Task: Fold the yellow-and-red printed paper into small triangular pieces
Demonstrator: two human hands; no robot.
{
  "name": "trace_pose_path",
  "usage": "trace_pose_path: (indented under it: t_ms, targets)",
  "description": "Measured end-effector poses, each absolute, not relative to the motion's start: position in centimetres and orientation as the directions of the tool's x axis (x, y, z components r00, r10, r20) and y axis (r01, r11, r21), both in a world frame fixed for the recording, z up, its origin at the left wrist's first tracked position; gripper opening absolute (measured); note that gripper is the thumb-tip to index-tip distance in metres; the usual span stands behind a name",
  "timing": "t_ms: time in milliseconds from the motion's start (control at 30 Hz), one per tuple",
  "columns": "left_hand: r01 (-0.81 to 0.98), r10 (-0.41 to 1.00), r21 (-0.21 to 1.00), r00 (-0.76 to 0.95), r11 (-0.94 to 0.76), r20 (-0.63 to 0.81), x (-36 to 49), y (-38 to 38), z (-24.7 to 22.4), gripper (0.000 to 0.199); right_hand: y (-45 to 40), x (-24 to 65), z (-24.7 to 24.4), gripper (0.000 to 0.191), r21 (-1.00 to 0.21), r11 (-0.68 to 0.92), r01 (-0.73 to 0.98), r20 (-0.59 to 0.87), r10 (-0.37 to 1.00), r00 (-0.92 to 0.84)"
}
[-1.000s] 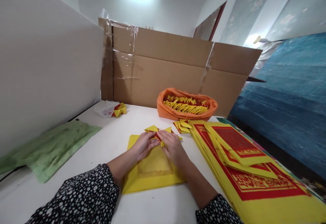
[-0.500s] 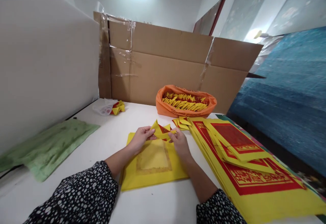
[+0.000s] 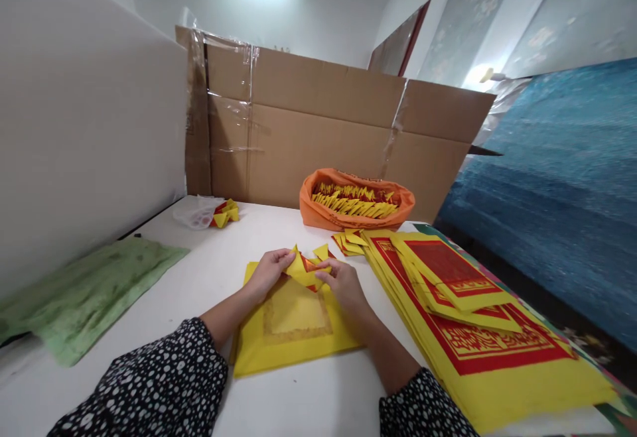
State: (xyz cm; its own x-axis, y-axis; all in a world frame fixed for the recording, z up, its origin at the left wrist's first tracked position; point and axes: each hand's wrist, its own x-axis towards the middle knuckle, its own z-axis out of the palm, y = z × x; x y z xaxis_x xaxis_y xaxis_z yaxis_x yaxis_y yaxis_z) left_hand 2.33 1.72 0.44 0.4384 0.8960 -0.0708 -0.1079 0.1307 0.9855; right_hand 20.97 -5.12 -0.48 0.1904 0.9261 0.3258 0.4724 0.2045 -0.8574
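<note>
Between my two hands is a folded yellow-and-red paper (image 3: 301,268) with pointed corners standing up. My left hand (image 3: 271,270) pinches its left end, thumb on the near side. At the right end, my right hand (image 3: 343,282) grips it between thumb and fingers. Both hands hover over a stack of yellow paper sheets (image 3: 293,351), whose top sheet bears a faint brownish square. Just beyond my right hand lies a small pile of folded yellow-and-red pieces (image 3: 350,243).
An orange bag (image 3: 311,211) packed with folded pieces stands at the back. Large red-printed yellow sheets (image 3: 468,291) lie stacked on the right. A green cloth (image 3: 94,291) is at left, near a clear plastic bag (image 3: 196,213). Cardboard (image 3: 318,125) walls the far side.
The folded paper has shifted and tilted in my hands, its right side now lower and more open toward the right hand. The whole view has swung slightly.
</note>
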Motion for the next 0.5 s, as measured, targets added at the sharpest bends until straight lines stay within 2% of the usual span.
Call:
trace_pose_path:
  t_ms: [100,267,500]
  targets:
    - [-0.061,0.907,0.997,0.42,0.047,-0.017,2.3,1.9,0.1,0.044,-5.1,20.7,-0.8,0.019,-0.88,0.181,0.439,0.275,0.948,0.159]
    - [0.159,0.912,0.955,0.37,-0.252,0.179,2.0,2.5,-0.3,0.045,-5.2,19.7,-1.3,0.026,-0.916,0.178,0.36,0.2,0.979,0.025]
    - [0.299,0.832,0.841,0.481,-0.451,0.276,1.8,2.5,-0.2,0.038,-5.2,19.0,-1.9,0.025,-0.946,0.137,0.293,0.125,0.99,-0.058]
